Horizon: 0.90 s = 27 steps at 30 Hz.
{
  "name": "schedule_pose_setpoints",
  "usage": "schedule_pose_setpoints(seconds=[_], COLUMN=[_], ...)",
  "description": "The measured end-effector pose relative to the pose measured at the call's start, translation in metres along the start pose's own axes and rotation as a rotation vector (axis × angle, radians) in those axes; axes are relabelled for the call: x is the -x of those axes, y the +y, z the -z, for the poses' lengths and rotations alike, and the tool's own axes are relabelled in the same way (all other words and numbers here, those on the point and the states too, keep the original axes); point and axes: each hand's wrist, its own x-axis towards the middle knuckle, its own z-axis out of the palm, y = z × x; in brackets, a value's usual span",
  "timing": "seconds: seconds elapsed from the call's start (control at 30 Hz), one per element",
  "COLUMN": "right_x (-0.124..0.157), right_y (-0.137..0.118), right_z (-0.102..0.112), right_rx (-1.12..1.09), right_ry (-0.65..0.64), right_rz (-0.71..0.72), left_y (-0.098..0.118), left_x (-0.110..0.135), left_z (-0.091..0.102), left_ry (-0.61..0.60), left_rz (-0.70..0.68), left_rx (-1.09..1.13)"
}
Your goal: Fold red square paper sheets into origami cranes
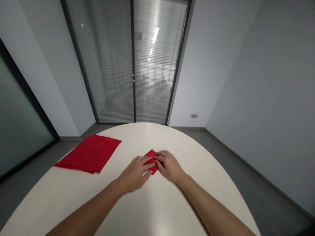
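A small folded piece of red paper lies on the white round table, mostly covered by both hands. My left hand rests on its left part with the fingers stretched flat over it. My right hand lies on its right part, fingers bent and pressing down on the fold. The fingertips of the two hands meet over the paper. Only the far tip and a near corner of the red piece show.
A stack of larger red sheets lies flat on the table at the left, near its edge. Behind the table are glass doors with blinds, grey walls and a grey floor.
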Motion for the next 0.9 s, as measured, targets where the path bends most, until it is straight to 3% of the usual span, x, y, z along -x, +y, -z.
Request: schedule_pose_setpoints(seconds=[0.2,0.67,0.9], right_x=[0.0,0.0,0.0], right_y=[-0.001,-0.001,-0.001], right_z=[-0.001,-0.001,-0.002], right_rx=[-0.026,0.0,0.016], right_ry=[-0.043,-0.052,-0.048], right_rz=[0.069,0.057,0.052], left_y=[-0.001,0.005,0.01], left_x=[0.001,-0.004,-0.005], left_z=[0.0,0.006,0.013], left_ry=[0.003,0.054,-0.001], left_rz=[-0.008,-0.082,-0.139], left_rx=[-0.006,0.056,0.038])
